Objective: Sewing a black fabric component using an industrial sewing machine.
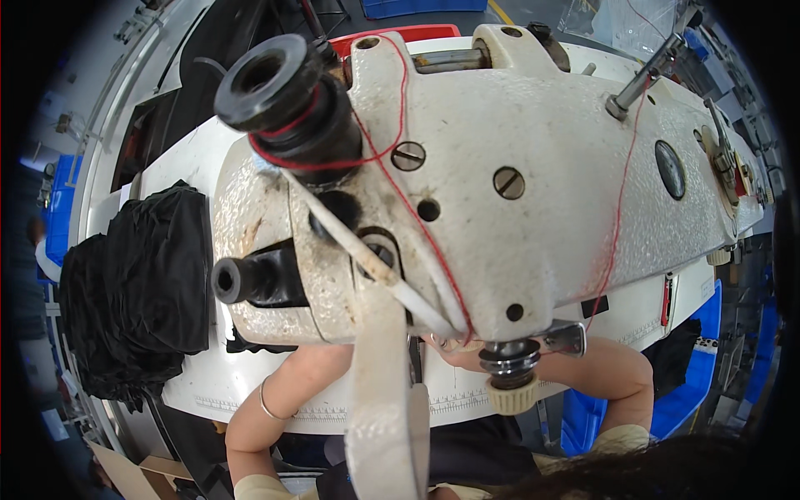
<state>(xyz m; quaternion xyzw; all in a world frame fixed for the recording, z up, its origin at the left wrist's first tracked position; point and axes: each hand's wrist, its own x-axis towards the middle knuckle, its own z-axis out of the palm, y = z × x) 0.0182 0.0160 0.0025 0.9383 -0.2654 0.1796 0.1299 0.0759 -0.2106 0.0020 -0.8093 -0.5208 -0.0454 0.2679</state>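
A white industrial sewing machine head fills the middle of the view and hides both my hands. My left forearm, with a thin bracelet, reaches up from the lower left and passes behind the machine. From the lower right my right forearm bends in beneath it. The fingers of both hands are covered, so what they hold cannot be seen. A strip of black fabric shows under the machine's left end, near my left forearm. Red thread runs over the machine head and round a black knob.
A heap of black fabric lies on the white table at the left. At the right stands a blue bin with black cloth at its edge. A thread tension dial and a white lever jut toward me.
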